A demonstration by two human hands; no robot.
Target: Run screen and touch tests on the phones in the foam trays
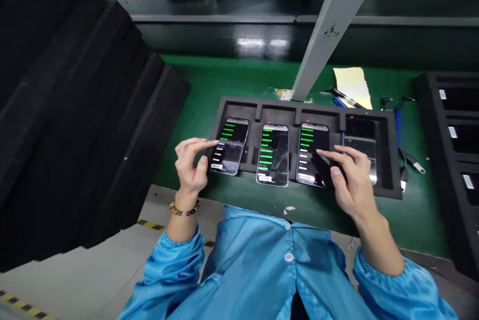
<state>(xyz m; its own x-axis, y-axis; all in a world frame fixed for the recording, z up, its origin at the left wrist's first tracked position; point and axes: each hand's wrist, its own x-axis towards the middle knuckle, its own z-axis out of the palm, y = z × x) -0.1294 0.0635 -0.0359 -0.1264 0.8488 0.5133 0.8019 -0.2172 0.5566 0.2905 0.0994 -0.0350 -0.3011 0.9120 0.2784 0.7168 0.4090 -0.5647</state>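
My left hand holds nothing; its index finger is stretched out to the screen of the left smartphone, and its thumb stands apart. The middle smartphone lies between my hands, its screen lit with green lines of text. On the right, my right hand is open, its index fingertip at the screen of another smartphone with green and white lines. A fourth smartphone, its screen dark, is partly hidden behind that hand. These phones lie on a black foam tray with compartments.
Stacked black foam trays rise at the left. Another foam tray with dark phones stands right. A grey metal post rises behind the phones. Sticky notes, a pen and cables lie on the green bench.
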